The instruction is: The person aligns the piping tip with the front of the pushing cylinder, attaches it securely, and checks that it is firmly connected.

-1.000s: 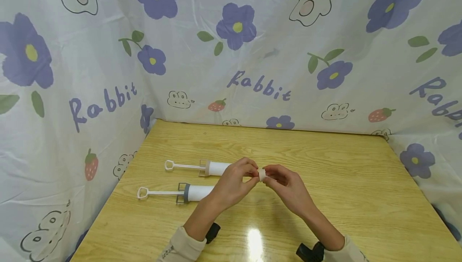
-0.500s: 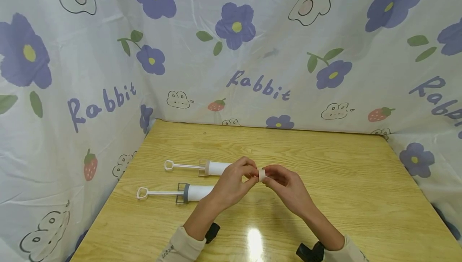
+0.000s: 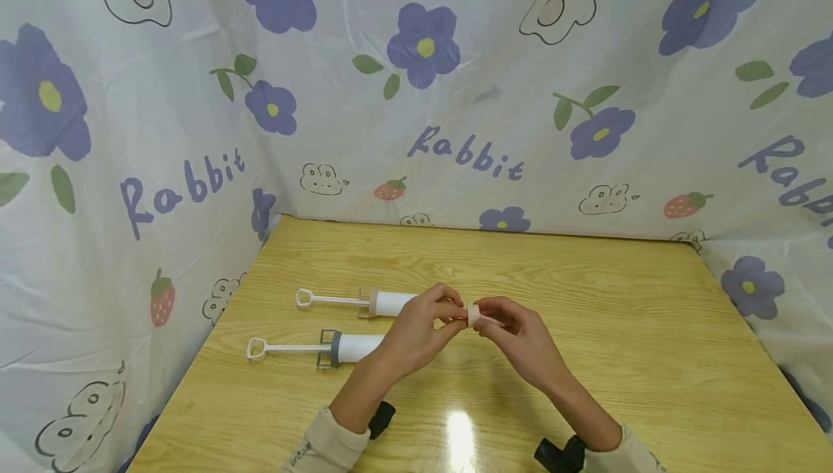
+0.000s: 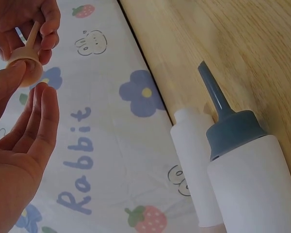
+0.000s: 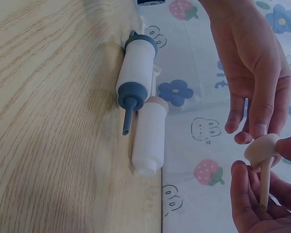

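Note:
Both hands meet above the table around a small beige nozzle cap (image 3: 473, 315) with a long thin spout. My left hand (image 3: 423, 332) pinches the cap's wide open end; in the left wrist view its thumb lies at the opening of the nozzle cap (image 4: 26, 58), while other fingers extend loosely below. From the other side, my right hand (image 3: 520, 343) holds the cap, thumb on its wall, the spout pointing towards the right palm. In the right wrist view the spout of the nozzle cap (image 5: 265, 182) runs down between the right fingers.
Two white plunger syringes lie on the wooden table (image 3: 618, 299) at the left. The nearer syringe (image 3: 358, 348) has a grey collar and a grey nozzle (image 4: 235, 126). The farther syringe (image 3: 393, 304) has a beige collar and a bare tip. A printed curtain (image 3: 455, 111) encloses the table.
The nozzle cap has turned slightly between the fingers, and its spout now shows past the right thumb. Both hands stay in nearly the same place; the syringes have not moved.

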Available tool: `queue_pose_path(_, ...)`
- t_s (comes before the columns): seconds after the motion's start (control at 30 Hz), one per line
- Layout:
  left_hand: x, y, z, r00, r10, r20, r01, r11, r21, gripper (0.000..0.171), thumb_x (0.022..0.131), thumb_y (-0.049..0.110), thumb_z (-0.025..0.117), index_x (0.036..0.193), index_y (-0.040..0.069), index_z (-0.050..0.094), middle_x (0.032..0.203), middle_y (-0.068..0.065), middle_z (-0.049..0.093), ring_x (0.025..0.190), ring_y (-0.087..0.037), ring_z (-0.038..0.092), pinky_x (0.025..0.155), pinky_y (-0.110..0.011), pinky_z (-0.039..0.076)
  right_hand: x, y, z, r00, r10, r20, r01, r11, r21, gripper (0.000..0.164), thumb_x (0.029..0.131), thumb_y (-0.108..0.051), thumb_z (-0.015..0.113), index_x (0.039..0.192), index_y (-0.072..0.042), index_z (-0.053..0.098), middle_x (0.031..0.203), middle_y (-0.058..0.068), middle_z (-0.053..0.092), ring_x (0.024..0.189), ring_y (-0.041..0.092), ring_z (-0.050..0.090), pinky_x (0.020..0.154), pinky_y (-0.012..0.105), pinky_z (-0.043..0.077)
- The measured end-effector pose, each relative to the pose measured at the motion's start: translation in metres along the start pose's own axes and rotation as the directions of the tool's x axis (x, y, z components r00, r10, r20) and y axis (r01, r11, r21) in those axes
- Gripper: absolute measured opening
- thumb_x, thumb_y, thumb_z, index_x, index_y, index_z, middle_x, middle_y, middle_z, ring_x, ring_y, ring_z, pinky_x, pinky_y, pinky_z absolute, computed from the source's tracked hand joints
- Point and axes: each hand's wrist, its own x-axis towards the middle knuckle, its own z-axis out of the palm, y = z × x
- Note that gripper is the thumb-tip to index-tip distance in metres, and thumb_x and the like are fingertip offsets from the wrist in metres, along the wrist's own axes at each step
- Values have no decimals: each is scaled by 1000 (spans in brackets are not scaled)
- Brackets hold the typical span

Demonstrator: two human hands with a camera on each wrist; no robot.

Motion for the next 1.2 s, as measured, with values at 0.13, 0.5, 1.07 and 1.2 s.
queue_pose_path(0.13,0,0,-1,1000,-3,1,3,1000,-11,12,97,11,73,106,8,80,113,-3,65,94,-17,68,78,-34,60,0,0,0,1000,2,2,-2,1000,8,37,104,-30,64,134,-10,65,123,11,72,108,33,72,91,31,60)
queue_pose_path(0.5,-2,-2,-2,1000,16,-3,-16,1000,-21,19,95,12,75,114,10,77,113,-2,69,99,-19,69,85,-29,61,-1,1,-2,1000,1,-10,-1,1000,-6,35,103,-31,65,132,-12,66,120,9,73,101,17,73,90,32,60)
queue_pose_path(1.07,-9,-73,-75,925,-381,-17,377,921,-95,59,92,37,79,145,19,61,147,-11,62,135,-37,59,103,-52,56,-5,3,-8,1000,-3,-14,3,1000,3,35,102,-31,66,131,-11,66,115,9,74,99,11,72,89,27,60)
queue_pose_path(1.2,-6,-96,-88,904,-427,19,428,903,-48,61,94,35,78,148,15,59,151,-13,58,140,-39,54,109,-53,52,-6,4,-8,1000,0,-11,0,1000,9,35,102,-31,67,131,-11,66,115,9,74,99,11,72,89,27,60)
